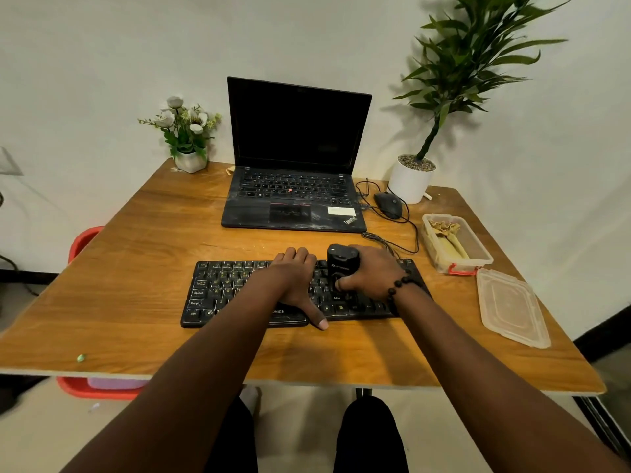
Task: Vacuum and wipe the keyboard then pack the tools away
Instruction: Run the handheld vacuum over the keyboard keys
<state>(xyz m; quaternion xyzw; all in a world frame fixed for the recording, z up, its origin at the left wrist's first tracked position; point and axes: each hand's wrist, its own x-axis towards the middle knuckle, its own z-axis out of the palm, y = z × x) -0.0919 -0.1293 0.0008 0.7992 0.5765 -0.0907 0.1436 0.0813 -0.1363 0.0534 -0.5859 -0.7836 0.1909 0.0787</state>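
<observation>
The keyboard lies centre frame on the worktop. Left hand presses flat on it. Right hand grips the vacuum: probably light and rigid; hold its body.

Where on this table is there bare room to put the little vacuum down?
Bare wood lies left of the keyboard, in the strip between it and the laptop, and along the near edge. The right side is crowded: mouse, cables, open box and lid.
</observation>
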